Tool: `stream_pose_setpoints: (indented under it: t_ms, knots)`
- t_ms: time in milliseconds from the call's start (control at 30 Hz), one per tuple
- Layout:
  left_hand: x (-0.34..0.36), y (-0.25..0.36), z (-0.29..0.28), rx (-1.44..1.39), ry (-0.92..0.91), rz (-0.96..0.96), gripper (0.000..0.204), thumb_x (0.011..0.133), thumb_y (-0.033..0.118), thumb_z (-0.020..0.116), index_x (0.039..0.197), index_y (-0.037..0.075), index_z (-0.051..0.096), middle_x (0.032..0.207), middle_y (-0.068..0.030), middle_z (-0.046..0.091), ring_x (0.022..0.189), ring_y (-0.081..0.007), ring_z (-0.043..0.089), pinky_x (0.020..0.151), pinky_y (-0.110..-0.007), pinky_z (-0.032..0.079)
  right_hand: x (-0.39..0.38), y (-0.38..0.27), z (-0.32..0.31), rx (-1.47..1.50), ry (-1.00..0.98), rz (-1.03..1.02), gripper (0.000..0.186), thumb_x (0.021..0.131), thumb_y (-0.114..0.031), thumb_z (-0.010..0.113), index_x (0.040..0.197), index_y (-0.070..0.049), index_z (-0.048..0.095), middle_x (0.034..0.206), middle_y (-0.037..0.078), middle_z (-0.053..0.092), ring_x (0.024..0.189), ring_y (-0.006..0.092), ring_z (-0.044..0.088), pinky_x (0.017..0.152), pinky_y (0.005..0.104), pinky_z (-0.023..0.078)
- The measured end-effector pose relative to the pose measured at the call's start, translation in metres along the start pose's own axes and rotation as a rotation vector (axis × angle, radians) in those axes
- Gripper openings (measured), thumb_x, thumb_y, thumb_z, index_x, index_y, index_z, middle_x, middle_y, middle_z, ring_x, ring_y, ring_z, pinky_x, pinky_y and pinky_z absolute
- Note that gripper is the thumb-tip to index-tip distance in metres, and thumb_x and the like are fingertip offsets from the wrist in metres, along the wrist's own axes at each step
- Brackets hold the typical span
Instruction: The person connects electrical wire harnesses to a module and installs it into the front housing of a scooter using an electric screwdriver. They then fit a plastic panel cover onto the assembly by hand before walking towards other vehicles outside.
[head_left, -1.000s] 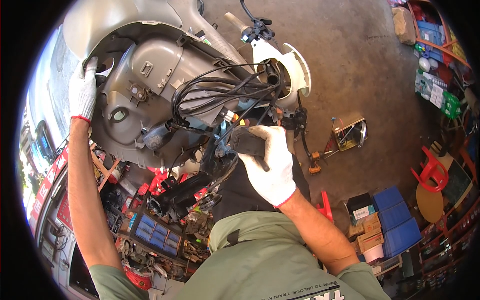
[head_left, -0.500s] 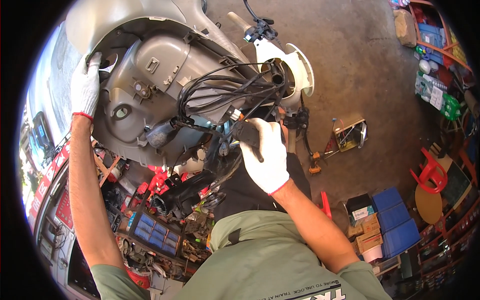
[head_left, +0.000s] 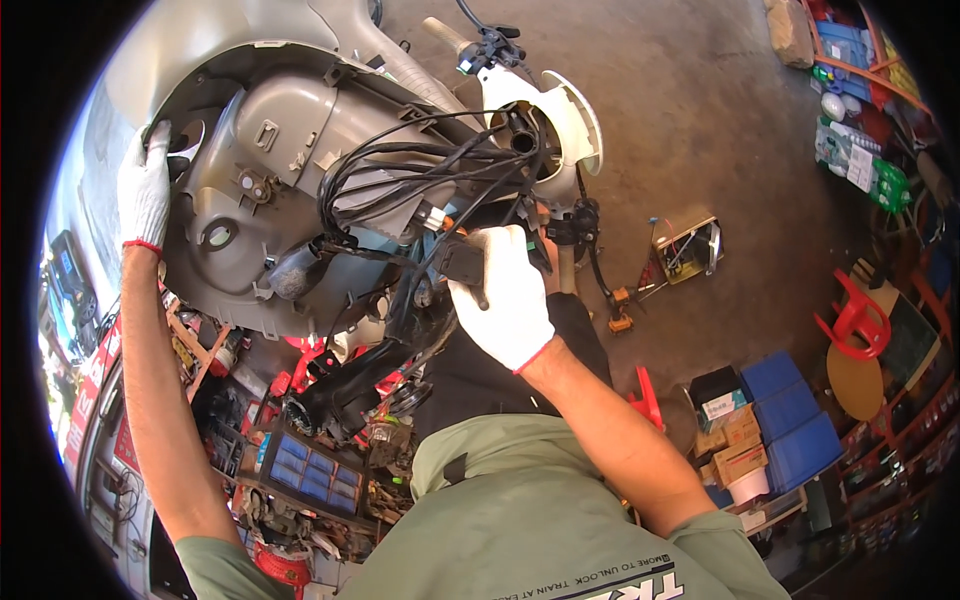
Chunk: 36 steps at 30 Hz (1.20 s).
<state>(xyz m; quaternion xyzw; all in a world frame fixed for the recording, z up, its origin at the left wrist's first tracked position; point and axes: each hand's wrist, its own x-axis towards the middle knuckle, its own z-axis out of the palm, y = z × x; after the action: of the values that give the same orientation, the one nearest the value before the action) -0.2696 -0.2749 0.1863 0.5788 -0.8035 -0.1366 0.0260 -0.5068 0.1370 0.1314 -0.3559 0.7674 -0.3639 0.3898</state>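
A grey-beige scooter body panel [head_left: 285, 110] is in front of me, its hollow inner side showing. My left hand [head_left: 147, 195], in a white knit glove with a red cuff, is closed on the panel's left edge, thumb inside an opening. My right hand [head_left: 508, 300], gloved alike, grips a flat black plastic piece [head_left: 461, 262] among the wires; what it joins to is hidden. Just above it sits a white connector with an orange part [head_left: 432, 217]. A thick loop of black cables [head_left: 385, 175] runs toward the scooter's white handlebar cover [head_left: 572, 115].
Handlebar grip [head_left: 445, 35] sticks out at the top. On the floor to the right lie an open lamp-like box [head_left: 690, 250] and an orange-black connector [head_left: 621, 310]. Blue bins [head_left: 795, 410] and a red stool [head_left: 857, 312] stand farther right. Parts trays [head_left: 312, 470] crowd the lower left.
The scooter and both hands sit slightly farther left in the picture, as the view has shifted. Both hands keep their holds, with the black piece still in the right one.
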Motion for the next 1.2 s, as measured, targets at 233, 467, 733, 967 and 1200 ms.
stream_pose_setpoints:
  t_ms: [233, 467, 733, 967, 1200]
  knots:
    - [0.005, -0.011, -0.001, 0.044, 0.028, 0.042, 0.049, 0.104, 0.043, 0.057, 0.126, 0.0, 0.067, 0.106, -0.012, 0.073, 0.094, -0.0184, 0.065, 0.088, -0.032, 0.049, 0.0, -0.002, -0.002, 0.018, -0.007, -0.013, 0.051, 0.074, -0.004, 0.075, 0.119, -0.002, 0.05, 0.11, 0.019, 0.05, 0.093, 0.0391, 0.063, 0.072, 0.0423, 0.058]
    - [0.003, 0.016, -0.015, 0.773, 0.337, 0.533, 0.045, 0.099, 0.049, 0.059, 0.118, 0.01, 0.074, 0.112, -0.0172, 0.073, 0.1, -0.0347, 0.068, 0.091, -0.041, 0.05, -0.005, -0.01, -0.019, 0.023, 0.026, -0.014, 0.051, 0.074, -0.004, 0.074, 0.119, -0.002, 0.052, 0.111, 0.021, 0.051, 0.092, 0.0383, 0.064, 0.073, 0.0415, 0.058]
    - [-0.001, 0.021, -0.018, 0.747, 0.292, 0.437, 0.043, 0.097, 0.048, 0.062, 0.116, 0.012, 0.075, 0.105, -0.0177, 0.073, 0.096, -0.0363, 0.068, 0.088, -0.043, 0.051, 0.004, -0.052, -0.061, 0.092, 0.043, -0.006, 0.043, 0.077, -0.001, 0.081, 0.113, -0.003, 0.058, 0.105, 0.015, 0.061, 0.093, 0.0326, 0.066, 0.08, 0.0365, 0.055]
    - [-0.003, 0.008, -0.006, 0.332, 0.097, 0.156, 0.045, 0.101, 0.044, 0.059, 0.119, 0.005, 0.072, 0.098, -0.0112, 0.074, 0.082, -0.0211, 0.068, 0.079, -0.035, 0.052, 0.022, -0.07, -0.088, 0.025, -0.046, -0.158, 0.05, 0.075, -0.003, 0.079, 0.121, -0.005, 0.059, 0.109, 0.015, 0.061, 0.09, 0.0343, 0.067, 0.078, 0.0386, 0.056]
    - [-0.001, 0.0, 0.001, -0.153, -0.073, -0.089, 0.045, 0.105, 0.039, 0.057, 0.126, 0.0, 0.066, 0.095, -0.0059, 0.071, 0.078, -0.0117, 0.061, 0.076, -0.028, 0.049, 0.032, -0.076, -0.1, 0.066, -0.089, -0.204, 0.055, 0.073, -0.004, 0.077, 0.126, -0.01, 0.06, 0.11, 0.016, 0.06, 0.089, 0.0349, 0.067, 0.077, 0.0395, 0.056]
